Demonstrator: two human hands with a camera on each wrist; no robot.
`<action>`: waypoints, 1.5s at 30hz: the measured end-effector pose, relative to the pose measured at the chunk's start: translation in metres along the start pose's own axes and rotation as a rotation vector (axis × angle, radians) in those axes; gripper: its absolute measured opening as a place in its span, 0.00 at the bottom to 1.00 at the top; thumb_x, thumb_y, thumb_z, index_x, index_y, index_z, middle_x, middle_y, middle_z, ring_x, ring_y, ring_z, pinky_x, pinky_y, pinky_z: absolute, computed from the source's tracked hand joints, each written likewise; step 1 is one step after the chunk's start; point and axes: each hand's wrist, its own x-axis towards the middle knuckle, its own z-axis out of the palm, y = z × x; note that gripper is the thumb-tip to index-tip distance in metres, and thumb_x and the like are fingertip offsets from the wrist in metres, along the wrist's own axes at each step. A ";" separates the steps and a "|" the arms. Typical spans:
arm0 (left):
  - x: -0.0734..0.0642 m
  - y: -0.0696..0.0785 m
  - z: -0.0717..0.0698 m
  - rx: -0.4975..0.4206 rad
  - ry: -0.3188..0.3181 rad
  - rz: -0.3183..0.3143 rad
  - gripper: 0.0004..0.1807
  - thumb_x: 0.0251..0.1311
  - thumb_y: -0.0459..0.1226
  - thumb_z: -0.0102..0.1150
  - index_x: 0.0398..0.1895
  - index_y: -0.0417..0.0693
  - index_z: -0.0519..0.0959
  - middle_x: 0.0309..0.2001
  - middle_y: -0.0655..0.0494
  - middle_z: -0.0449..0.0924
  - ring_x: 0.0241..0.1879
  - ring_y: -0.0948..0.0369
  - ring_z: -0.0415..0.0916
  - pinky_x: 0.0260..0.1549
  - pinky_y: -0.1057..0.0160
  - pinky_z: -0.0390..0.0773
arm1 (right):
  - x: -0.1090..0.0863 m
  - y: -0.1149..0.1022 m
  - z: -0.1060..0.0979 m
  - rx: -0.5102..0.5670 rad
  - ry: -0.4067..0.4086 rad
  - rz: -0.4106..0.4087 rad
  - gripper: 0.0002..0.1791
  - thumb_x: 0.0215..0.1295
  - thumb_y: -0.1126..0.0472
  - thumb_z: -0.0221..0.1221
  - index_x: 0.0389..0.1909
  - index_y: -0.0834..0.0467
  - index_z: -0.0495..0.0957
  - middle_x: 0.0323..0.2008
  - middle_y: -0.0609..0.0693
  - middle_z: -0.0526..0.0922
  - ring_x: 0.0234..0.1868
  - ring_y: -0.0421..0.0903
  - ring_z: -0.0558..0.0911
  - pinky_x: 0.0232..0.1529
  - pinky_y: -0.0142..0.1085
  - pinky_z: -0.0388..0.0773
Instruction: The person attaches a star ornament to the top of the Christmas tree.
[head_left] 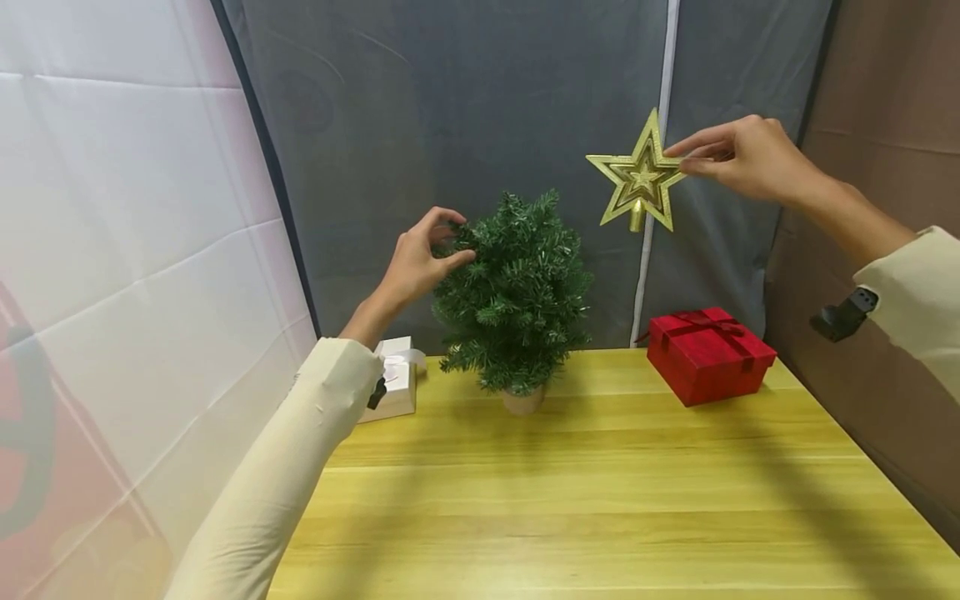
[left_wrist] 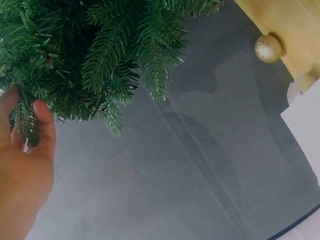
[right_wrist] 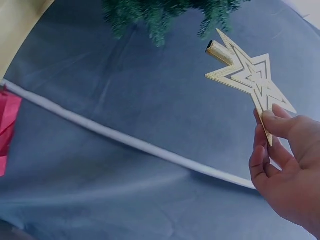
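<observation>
A small green artificial Christmas tree stands in a pale, round base. At its upper left side, my left hand has its thumb and fingers curved around a branch tip. In the left wrist view the needles pass between finger and thumb. My right hand pinches one point of a gold star tree topper. That star is held in the air, up and to the right of the tree, apart from it. Its short hollow tube points down in the head view.
At the right back of the wooden table sits a red gift box with a dark red ribbon. A white box with a ribbon is behind the left forearm. A gold ball lies near the table's edge. Grey cloth hangs behind.
</observation>
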 end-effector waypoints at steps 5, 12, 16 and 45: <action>0.000 0.000 -0.001 0.001 0.000 0.009 0.28 0.64 0.39 0.73 0.64 0.47 0.74 0.68 0.47 0.76 0.63 0.49 0.79 0.61 0.45 0.78 | 0.014 -0.016 0.001 0.003 0.037 -0.032 0.17 0.78 0.58 0.59 0.63 0.54 0.83 0.49 0.62 0.89 0.17 0.41 0.66 0.20 0.35 0.57; 0.001 -0.002 0.002 -0.007 -0.003 0.019 0.28 0.64 0.39 0.73 0.65 0.46 0.74 0.68 0.47 0.76 0.63 0.49 0.79 0.60 0.46 0.78 | 0.034 -0.037 0.005 0.051 0.101 -0.027 0.17 0.78 0.56 0.59 0.63 0.52 0.84 0.53 0.60 0.88 0.29 0.27 0.75 0.28 0.32 0.61; 0.003 -0.001 0.006 -0.013 -0.004 0.026 0.28 0.64 0.38 0.74 0.65 0.47 0.74 0.68 0.48 0.76 0.63 0.49 0.79 0.60 0.46 0.78 | 0.042 -0.049 0.007 0.078 0.129 -0.023 0.18 0.79 0.55 0.58 0.64 0.50 0.83 0.55 0.58 0.87 0.26 0.29 0.74 0.25 0.31 0.61; -0.002 0.007 0.007 -0.005 0.011 0.019 0.28 0.63 0.37 0.74 0.64 0.47 0.75 0.65 0.46 0.80 0.59 0.49 0.81 0.58 0.46 0.79 | 0.093 -0.115 0.056 0.235 0.242 -0.084 0.16 0.81 0.58 0.55 0.61 0.50 0.85 0.57 0.50 0.87 0.37 0.35 0.81 0.31 0.31 0.67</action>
